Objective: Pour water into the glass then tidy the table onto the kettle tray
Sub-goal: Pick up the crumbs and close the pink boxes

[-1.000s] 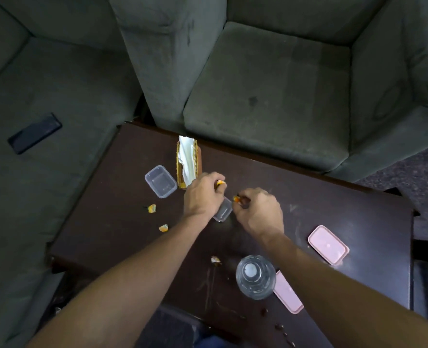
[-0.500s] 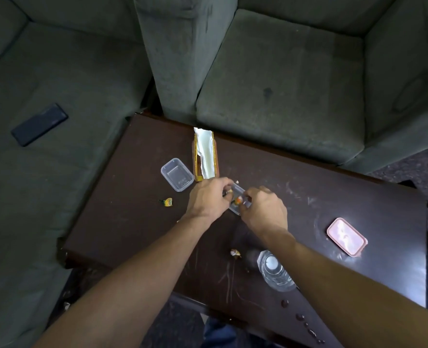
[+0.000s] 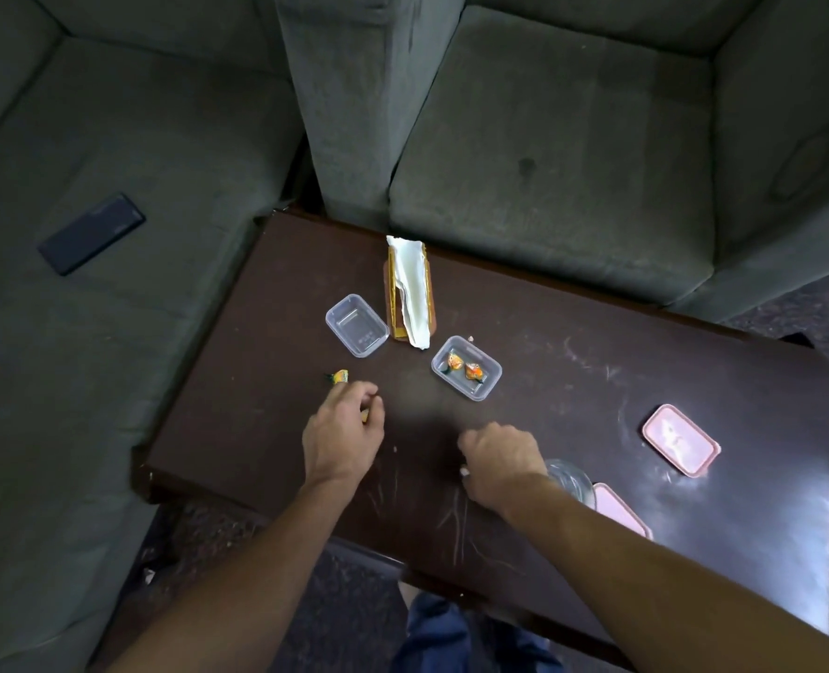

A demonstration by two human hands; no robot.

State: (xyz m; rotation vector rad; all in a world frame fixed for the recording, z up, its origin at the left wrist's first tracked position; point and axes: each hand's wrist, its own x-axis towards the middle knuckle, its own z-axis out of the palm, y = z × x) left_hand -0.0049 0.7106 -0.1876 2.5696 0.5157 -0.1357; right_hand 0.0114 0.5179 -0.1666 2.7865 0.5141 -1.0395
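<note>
Clear container (image 3: 489,388): held two sweets (image 3: 455,361); both hands had withdrawn from it.
Left hand (image 3: 342,432): fingers curled near loose sweet (image 3: 338,377); grip unclear.
Right hand (image 3: 500,459): curled, grip unclear, partly hiding glass (image 3: 571,480) on tabletop (image 3: 597,381).

A living room at home, grey sofas (image 3: 548,162) beside the dark coffee table (image 3: 257,332) before me, phone (image 3: 90,234) lying on a cushion (image 3: 159,138)

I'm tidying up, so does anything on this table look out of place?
A wrapped candy lies loose on the table, outside the clear container that holds two others. A pink lid lies at the right, covering nothing.
</note>
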